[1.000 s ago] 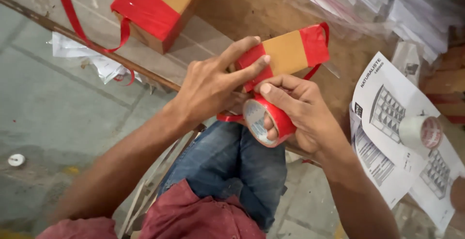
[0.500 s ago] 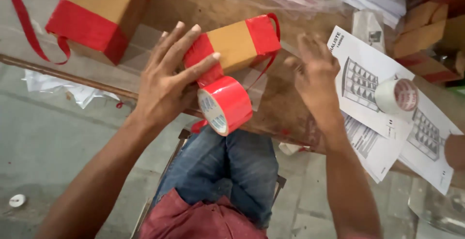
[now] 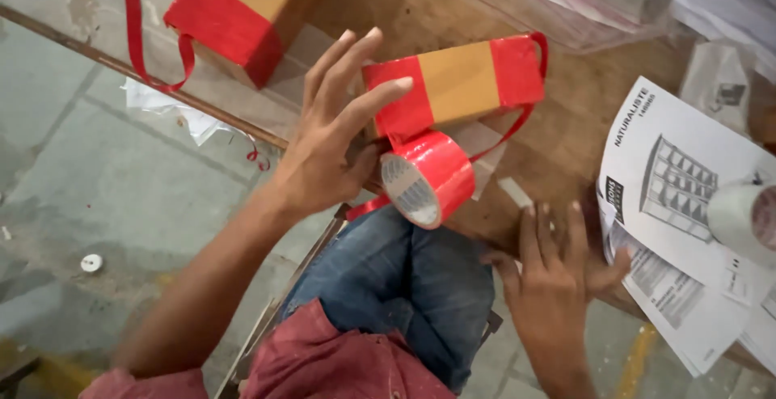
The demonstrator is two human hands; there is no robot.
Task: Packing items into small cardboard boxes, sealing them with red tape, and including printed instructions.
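While we press our left hand (image 3: 323, 148) against the near end of the small brown cardboard box banded with red tape (image 3: 457, 84), its fingers lie spread and loose over the red band, with no clenched grip. That box lies on the worn wooden bench (image 3: 582, 116). Just below the box, a red roll of adhesive tape (image 3: 427, 177) hangs at the bench edge, joined to it by a strip. Below and right of the box, our right hand (image 3: 558, 282) rests flat, released, beside printed white paper sheets (image 3: 671, 229). A larger red-taped cardboard box (image 3: 242, 11) sits up-left.
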